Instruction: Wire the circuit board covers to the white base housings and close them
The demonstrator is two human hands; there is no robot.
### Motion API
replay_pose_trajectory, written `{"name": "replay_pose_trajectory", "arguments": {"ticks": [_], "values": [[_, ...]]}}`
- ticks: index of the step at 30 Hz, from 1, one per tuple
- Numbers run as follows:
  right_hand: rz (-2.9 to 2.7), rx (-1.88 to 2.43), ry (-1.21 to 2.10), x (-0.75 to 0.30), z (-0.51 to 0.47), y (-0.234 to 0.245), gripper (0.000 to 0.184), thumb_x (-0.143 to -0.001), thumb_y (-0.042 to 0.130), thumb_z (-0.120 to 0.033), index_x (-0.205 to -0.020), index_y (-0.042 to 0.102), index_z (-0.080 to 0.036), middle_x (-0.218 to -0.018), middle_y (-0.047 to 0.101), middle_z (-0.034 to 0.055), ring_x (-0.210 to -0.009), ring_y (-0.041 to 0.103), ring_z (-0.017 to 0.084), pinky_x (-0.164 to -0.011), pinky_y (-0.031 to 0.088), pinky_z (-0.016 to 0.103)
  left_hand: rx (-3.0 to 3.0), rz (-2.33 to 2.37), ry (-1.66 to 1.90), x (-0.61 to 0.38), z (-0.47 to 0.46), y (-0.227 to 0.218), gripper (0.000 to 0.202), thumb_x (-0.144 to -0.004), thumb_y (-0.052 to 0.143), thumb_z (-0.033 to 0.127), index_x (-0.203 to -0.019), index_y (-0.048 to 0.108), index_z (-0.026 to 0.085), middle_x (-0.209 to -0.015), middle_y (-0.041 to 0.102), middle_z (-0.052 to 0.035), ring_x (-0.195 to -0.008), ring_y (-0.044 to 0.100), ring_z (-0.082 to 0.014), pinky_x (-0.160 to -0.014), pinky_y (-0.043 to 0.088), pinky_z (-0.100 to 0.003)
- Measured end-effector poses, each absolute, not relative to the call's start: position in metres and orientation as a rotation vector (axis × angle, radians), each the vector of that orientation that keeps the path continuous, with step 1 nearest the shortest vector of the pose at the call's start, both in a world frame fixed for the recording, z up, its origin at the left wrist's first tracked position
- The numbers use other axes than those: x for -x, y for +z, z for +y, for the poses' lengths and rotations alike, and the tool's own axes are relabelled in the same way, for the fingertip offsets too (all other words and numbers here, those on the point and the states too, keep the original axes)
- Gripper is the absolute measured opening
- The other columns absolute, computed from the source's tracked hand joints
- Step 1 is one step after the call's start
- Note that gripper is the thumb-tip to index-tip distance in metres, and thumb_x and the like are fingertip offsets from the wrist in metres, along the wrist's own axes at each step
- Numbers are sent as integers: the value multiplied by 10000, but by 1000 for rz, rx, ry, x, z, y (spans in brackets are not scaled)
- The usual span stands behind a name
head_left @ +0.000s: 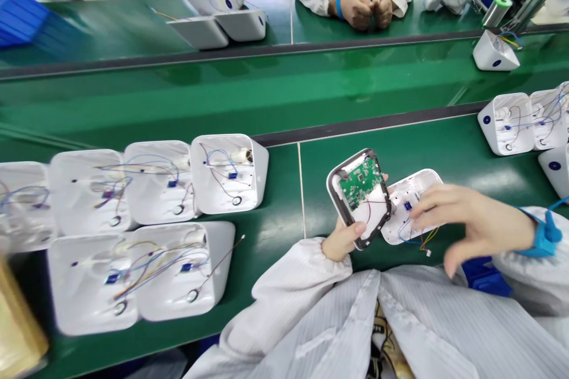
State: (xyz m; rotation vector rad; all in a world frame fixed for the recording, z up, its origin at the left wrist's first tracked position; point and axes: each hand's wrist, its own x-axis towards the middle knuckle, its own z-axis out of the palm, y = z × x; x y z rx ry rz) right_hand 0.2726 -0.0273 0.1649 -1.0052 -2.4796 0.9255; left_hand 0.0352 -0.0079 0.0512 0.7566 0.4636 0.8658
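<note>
The board panel [359,198] was up off the green bench [271,201], tilted in front of the person's body, with the left hand [340,243] clamped on its lower edge, the thumb over the near side and the other fingers mostly hidden behind. A green circuit board [363,180] sat in its dark-rimmed frame, so that much looked done, and a thin red wire [368,208] ran across the white area below it. Just beside the panel, partly behind it, an open white shell [398,216] lay on the bench with a small blue module [408,206] inside. The right hand [466,219] was over the shell's right side, its fingers spread, thumb well apart, gripping nothing visible; whether the fingertips touched the shell could not be told. Yellow wires [427,240] came out at the shell's near edge, and a white connector [428,253] lay there unplugged, so the wiring between the two parts seemed unfinished, and panel and shell were not closed together. To the left, a cluster of white housings [230,174] stood open, wires and small parts showing inside, none with a panel over it.
</note>
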Motion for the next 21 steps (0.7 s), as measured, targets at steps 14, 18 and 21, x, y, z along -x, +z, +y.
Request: {"name": "replay_pose_trajectory", "arguments": {"ticks": [14, 18, 21], "values": [[-2509, 968, 896, -282, -45, 141, 287, -882, 700, -421, -1095, 724, -231, -1347, 607, 93, -1406, 380, 316, -1103, 377, 506, -627, 379, 901, -31, 4, 60, 921, -663, 777, 501, -1434, 453, 115, -1345, 562, -196, -1301, 476, -414, -1057, 440, -504], [-2368, 899, 905, -278, -46, 137, 131, -958, 603, -238, -917, 727, -233, -1037, 744, 35, -1260, 545, 249, -1034, 447, 434, -616, 404, 876, -32, 4, 61, 986, -633, 787, 533, -1441, 438, 90, -1336, 557, -208, -1279, 492, -410, -1065, 431, -505], [-2034, 1072, 980, -263, -41, 133, 126, -977, 569, -248, -952, 691, -225, -980, 750, 36, -1079, 655, 204, -941, 519, 365, -647, 424, 851, -32, 2, 60, 994, -628, 777, 575, -1441, 454, 102, -1321, 569, -198, -1279, 494, -406, -1105, 389, -521]]}}
